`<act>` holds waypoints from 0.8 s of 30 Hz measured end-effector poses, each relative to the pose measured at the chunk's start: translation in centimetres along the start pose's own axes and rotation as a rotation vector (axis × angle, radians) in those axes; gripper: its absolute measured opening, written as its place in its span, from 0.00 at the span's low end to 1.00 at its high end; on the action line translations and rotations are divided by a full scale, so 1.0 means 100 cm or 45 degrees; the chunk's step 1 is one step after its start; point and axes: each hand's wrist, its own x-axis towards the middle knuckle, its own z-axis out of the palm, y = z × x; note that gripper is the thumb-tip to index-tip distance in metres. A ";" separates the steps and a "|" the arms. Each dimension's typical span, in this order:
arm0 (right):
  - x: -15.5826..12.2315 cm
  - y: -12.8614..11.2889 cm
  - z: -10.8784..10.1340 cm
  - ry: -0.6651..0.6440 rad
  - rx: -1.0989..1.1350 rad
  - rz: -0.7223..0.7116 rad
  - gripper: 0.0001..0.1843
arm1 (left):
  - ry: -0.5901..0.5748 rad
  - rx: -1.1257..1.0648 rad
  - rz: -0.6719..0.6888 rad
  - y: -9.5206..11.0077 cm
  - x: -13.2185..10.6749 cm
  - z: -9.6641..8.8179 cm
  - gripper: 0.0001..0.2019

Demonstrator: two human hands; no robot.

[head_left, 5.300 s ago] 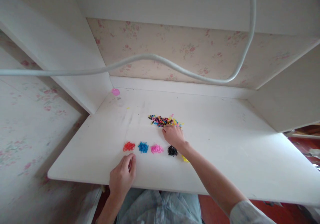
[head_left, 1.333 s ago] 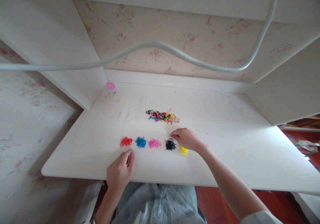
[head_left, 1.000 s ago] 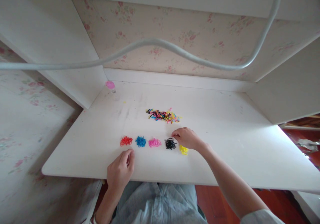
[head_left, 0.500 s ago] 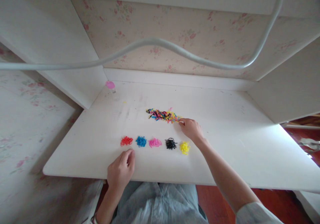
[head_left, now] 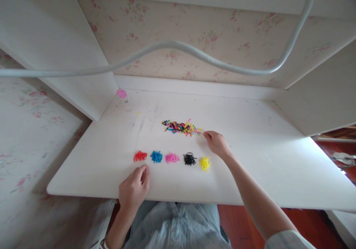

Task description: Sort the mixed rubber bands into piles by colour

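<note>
Pressing right grip together, hiding any catch, easing away from mixed bands just left, apparently loosening the nearest strands.

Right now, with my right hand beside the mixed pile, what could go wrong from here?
Your right hand is by the right end of the mixed pile, where pieces overlap, so pulling one might drag others along. The black pile and yellow pile sit close together, so a stray piece could cross between them. Your left hand rests just below the red pile in the view; a small forward shift could scatter it.
</note>
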 end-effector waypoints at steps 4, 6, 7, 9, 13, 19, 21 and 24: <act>-0.006 0.004 0.001 0.054 0.073 -0.012 0.18 | -0.006 0.005 -0.014 0.001 0.000 0.000 0.08; -0.010 0.004 0.000 0.092 0.103 -0.027 0.18 | 0.003 0.006 -0.009 0.001 0.000 0.000 0.08; -0.012 0.004 -0.001 0.120 0.128 -0.042 0.18 | 0.004 0.007 -0.006 0.001 0.001 0.000 0.08; -0.019 0.002 -0.003 0.187 0.197 -0.076 0.17 | -0.004 0.011 -0.001 0.001 0.001 0.000 0.08; -0.044 -0.002 -0.005 0.284 0.284 -0.085 0.18 | -0.010 0.009 0.002 0.000 0.001 0.000 0.07; -0.099 0.001 0.007 0.331 0.291 -0.086 0.17 | -0.012 0.009 0.011 0.001 0.001 0.000 0.07; -0.111 0.003 0.011 0.322 0.255 -0.109 0.17 | -0.017 0.019 0.008 0.002 0.001 0.000 0.07; -0.120 0.006 0.014 0.300 0.197 -0.135 0.17 | -0.008 0.026 0.002 0.002 0.001 0.000 0.07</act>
